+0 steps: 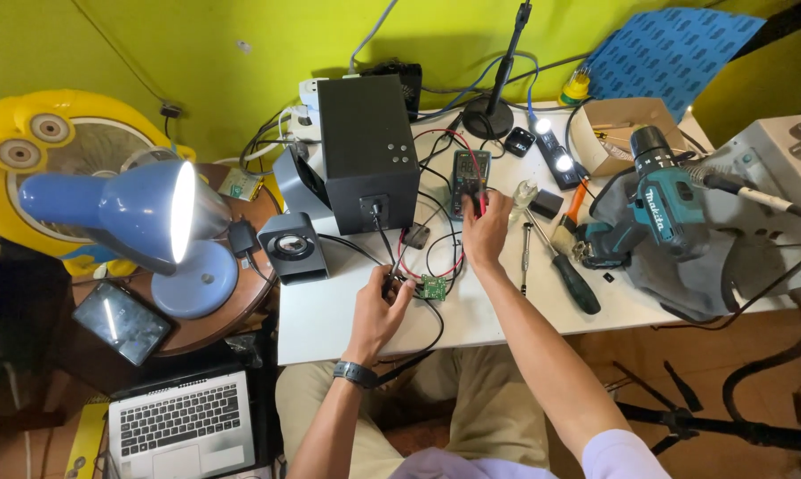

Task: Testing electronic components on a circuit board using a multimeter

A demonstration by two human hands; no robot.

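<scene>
The multimeter [469, 180] lies flat on the white table [329, 324], just right of the black box [367, 162], with its long axis running from the person toward the yellow-green wall; its display end points at the wall and its dial end at the person. It is a dark, slim rectangle with a pale screen near the top and red and black leads [436, 257] looping off its near end. The right hand [486, 232] rests at that near end, fingers curled closed against the meter's lower edge, with a red lead at the fingertips. The left hand [380, 306] sits nearer the table's front edge, fingers pinched shut on thin wires just left of the small green circuit board [433, 286], which lies flat between the two hands. An open brown cardboard box [615, 131] stands at the table's far right, below a blue patterned sheet [675, 49] leaning on the wall. A teal cordless drill [649, 202] lies on grey cloth to the right, and a black-handled screwdriver [564, 270] lies diagonally beside the right forearm.
</scene>
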